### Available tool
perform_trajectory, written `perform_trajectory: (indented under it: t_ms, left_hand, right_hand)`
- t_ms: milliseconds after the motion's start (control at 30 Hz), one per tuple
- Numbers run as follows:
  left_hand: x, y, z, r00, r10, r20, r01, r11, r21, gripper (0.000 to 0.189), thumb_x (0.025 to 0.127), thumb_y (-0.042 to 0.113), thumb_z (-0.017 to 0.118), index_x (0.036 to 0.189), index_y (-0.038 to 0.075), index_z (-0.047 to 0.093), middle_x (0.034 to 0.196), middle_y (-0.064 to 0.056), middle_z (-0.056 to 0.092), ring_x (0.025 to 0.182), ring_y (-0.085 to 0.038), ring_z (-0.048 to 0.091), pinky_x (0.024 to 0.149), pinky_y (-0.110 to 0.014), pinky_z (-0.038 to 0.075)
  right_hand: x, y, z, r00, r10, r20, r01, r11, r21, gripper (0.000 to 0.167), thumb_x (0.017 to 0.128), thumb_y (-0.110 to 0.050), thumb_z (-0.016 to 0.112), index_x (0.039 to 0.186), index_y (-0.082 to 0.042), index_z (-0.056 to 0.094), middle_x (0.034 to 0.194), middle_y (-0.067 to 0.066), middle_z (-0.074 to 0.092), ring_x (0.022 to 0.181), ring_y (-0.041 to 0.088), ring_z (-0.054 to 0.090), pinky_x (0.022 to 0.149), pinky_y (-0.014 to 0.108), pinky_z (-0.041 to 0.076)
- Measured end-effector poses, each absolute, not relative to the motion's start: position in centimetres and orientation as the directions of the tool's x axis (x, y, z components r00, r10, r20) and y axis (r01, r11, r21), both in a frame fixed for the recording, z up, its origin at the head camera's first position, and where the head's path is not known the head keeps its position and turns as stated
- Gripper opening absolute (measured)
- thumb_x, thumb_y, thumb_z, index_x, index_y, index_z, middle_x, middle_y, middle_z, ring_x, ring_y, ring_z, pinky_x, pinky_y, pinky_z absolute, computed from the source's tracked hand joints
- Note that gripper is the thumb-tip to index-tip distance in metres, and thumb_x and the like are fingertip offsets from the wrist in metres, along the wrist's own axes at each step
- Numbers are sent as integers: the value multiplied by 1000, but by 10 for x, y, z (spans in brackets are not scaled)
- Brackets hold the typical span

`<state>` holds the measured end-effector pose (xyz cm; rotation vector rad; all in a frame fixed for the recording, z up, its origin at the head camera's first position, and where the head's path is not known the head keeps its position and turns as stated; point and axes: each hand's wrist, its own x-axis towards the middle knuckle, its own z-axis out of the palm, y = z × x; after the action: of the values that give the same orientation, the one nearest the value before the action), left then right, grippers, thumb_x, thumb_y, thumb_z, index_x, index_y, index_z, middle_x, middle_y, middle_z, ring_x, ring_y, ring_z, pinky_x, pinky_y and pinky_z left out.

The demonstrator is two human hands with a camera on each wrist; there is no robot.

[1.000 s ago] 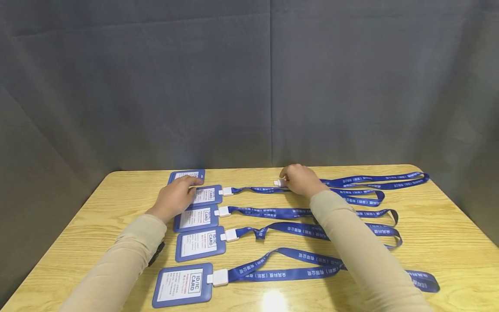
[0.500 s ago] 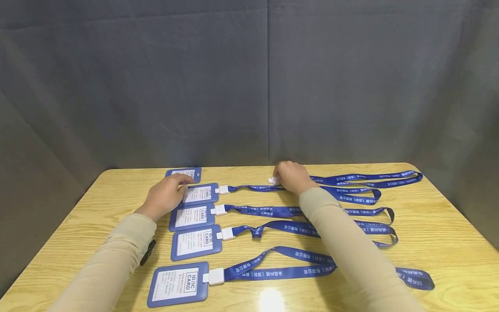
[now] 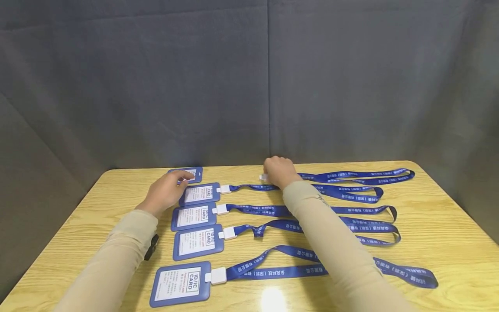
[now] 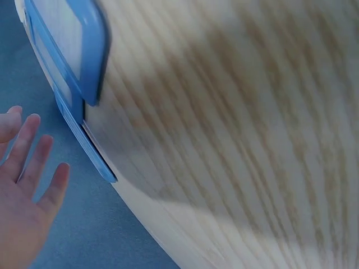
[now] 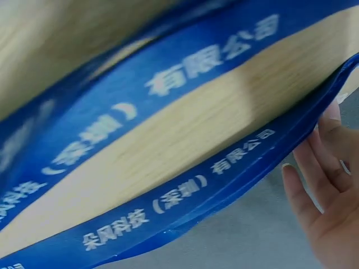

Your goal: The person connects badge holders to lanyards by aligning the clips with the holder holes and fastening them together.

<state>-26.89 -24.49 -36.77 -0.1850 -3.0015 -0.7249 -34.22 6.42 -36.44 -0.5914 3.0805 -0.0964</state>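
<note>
At the table's far side, my right hand (image 3: 280, 171) pinches a blue lanyard (image 3: 347, 177) near its white clip (image 3: 263, 177). The clip is apart from any badge holder, and the strap trails right in a long loop. In the right wrist view, thumb and fingers (image 5: 322, 151) meet at the strap. My left hand (image 3: 165, 190) is over the left part of the farthest blue badge holder (image 3: 198, 175), which has no lanyard attached. Its fingers look loosely extended in the left wrist view; whether they touch the holder I cannot tell.
Nearer on the wooden table (image 3: 97, 234), several badge holders (image 3: 199, 241) lie in a column, each clipped to a lanyard (image 3: 300, 227) stretching right. The nearest badge holder (image 3: 180, 284) sits slightly apart. A grey curtain (image 3: 249, 86) hangs behind the table's far edge.
My right hand has moved left, drawing the farthest lanyard and its clip towards the unattached badge holder. The left hand has stayed near that holder, with only a slight shift.
</note>
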Motion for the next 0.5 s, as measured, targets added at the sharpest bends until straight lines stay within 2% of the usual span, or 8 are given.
perform_trajectory:
  t_ms: [133, 333, 500]
  left_hand:
    - [-275, -246, -368, -996, 77, 40, 87, 897, 434, 32, 104, 14, 48, 133, 9, 61, 146, -20, 48, 136, -42, 40, 109, -60, 32]
    - [-291, -247, -372, -995, 79, 66, 98, 922, 376, 34, 103, 14, 48, 134, 5, 59, 144, -22, 48, 135, -43, 40, 107, -62, 34]
    - [-303, -246, -372, -999, -31, 24, -22, 949, 316, 40, 102, 18, 48, 140, 4, 52, 145, -25, 43, 134, -46, 38, 105, -64, 35]
  right_hand:
    - [-345, 58, -366, -930, -367, 12, -368, 929, -41, 9, 91, -15, 73, 95, -8, 76, 97, 8, 72, 83, 24, 64, 84, 45, 54]
    - [-349, 52, -366, -944, -329, 20, -330, 943, -46, 13, 90, -22, 75, 91, -9, 76, 91, 6, 71, 78, 23, 63, 81, 45, 54]
    - [-349, 48, -365, -952, -305, 33, -306, 949, -76, 10, 89, -19, 76, 94, -10, 77, 96, 6, 73, 84, 24, 66, 83, 46, 54]
